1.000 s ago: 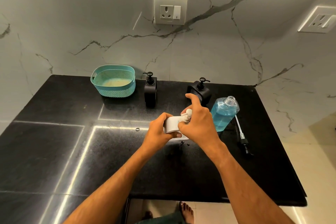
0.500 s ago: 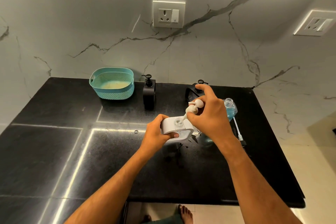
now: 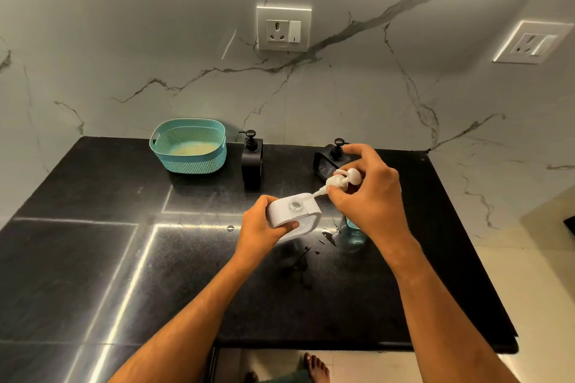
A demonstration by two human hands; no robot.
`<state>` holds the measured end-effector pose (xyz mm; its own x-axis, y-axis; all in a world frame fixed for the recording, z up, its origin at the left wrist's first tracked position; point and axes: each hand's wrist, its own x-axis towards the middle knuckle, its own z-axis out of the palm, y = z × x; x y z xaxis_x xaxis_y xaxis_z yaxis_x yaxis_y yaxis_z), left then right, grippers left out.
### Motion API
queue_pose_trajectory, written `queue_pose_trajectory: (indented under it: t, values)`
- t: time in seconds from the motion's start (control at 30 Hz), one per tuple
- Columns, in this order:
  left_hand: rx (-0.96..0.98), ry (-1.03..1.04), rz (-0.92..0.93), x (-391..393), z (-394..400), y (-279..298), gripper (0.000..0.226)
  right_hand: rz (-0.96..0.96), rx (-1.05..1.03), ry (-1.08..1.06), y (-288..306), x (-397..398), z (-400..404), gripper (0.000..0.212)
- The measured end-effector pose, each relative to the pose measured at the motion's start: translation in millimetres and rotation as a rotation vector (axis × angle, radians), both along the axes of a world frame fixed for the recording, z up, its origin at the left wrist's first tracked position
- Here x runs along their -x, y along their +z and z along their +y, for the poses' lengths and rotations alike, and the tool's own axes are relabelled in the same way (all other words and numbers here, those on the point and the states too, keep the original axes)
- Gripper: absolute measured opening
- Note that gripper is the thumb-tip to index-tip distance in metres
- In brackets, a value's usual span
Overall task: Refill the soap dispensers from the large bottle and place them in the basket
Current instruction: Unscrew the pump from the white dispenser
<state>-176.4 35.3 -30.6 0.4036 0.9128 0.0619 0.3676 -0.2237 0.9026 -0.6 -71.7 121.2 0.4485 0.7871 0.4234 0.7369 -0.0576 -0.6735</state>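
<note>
item: white dispenser [image 3: 287, 211], my left hand [image 3: 259, 228] grasping it. item: pump [image 3: 342, 180], pinched in my right hand [image 3: 368, 196], now lifted clear of the neck, tube tip still at the opening.

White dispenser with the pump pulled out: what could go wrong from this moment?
1. The pump, pinched in the right hand, has its tube tip over the dispenser's rim; leftover soap may drip onto the black counter.
2. The left hand holds the dispenser tilted with its neck open, so liquid inside may spill.
3. The blue bottle stands behind the right wrist; a move back might knock it over.
</note>
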Motion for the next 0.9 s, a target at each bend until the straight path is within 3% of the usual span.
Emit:
queue_pose_trajectory:
  t: [0.3, 0.57, 0.9]
  values:
    - [-0.037, 0.127, 0.042, 0, -7, -1, 0.05, -0.002, -0.018, -0.056, -19, -14, -12, 0.034]
    - [-0.004, 0.235, 0.142, -4, -25, -13, 0.061, 0.004, -0.005, -0.179, -88, -23, -32, 0.017]
    - [0.021, 0.288, 0.18, -7, -36, -25, 0.066, 0.059, 0.183, -0.311, -181, -28, -72, 0.022]
